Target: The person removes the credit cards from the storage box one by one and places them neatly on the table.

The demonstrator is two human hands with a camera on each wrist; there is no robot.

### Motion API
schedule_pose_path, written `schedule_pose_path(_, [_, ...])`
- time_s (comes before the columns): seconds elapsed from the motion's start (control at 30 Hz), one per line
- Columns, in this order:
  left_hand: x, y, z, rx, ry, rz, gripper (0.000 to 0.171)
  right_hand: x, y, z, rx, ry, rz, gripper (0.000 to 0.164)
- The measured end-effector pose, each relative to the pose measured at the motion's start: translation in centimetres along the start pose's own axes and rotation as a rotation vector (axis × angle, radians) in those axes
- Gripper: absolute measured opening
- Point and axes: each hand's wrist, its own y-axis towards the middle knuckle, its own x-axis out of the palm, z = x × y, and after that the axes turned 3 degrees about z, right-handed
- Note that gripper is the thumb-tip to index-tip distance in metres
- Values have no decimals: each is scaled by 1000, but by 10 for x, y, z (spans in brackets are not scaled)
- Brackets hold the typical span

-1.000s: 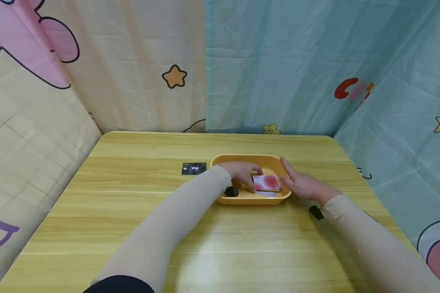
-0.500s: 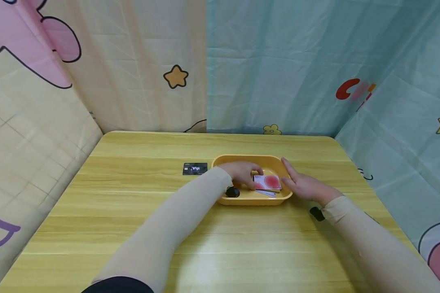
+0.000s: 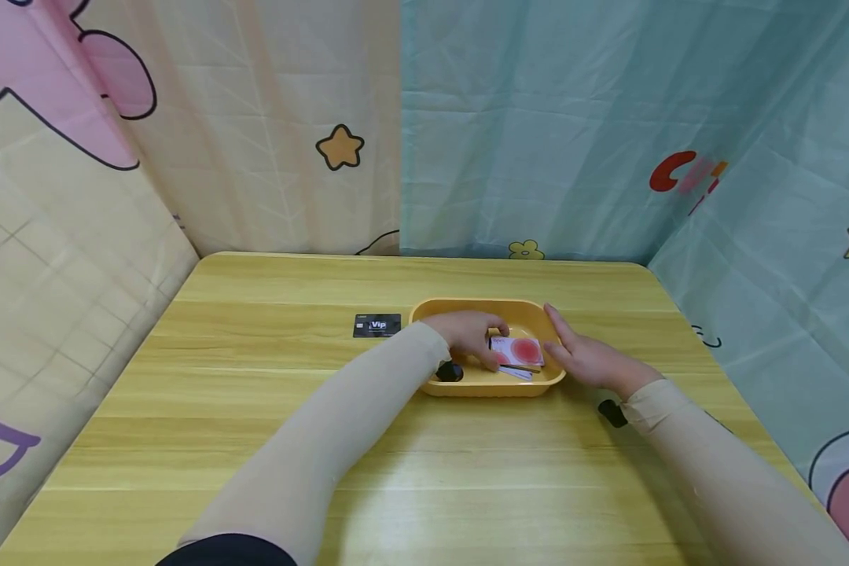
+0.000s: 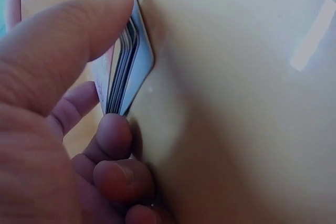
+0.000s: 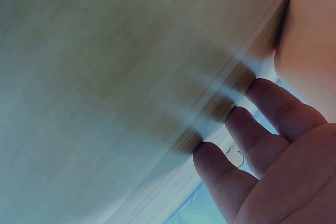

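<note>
Left grip (image 3: 465, 333) pinching thin stacked cards (image 3: 516, 350), glossy rounded tray (image 3: 483, 389)

High behind the left hand (image 3: 463, 332) and right hand (image 3: 597, 359), the head camera looks forward and down across the table (image 3: 410, 487). The left wrist's, close up, faces past that hand to the cards (image 3: 518, 350) the head view shares; the right wrist's, equally near, points beyond its fingers (image 5: 260, 142) toward the blue curtain (image 3: 771, 275), shared too.
</note>
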Motion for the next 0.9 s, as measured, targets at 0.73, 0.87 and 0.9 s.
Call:
schedule_pose_path(0.73, [-1,1,-5,-1,-62,8,54,-2,-1,-2,-11,-7,3,75])
schedule_pose_path(0.87, [-1,4,-5,4,-75,7,54,-2,-2,-3,-3,-4,1,76])
schedule_pose_path(0.9, [-1,5,-6,6,-76,8,55,-2,-2,-3,-2,-3,0,76])
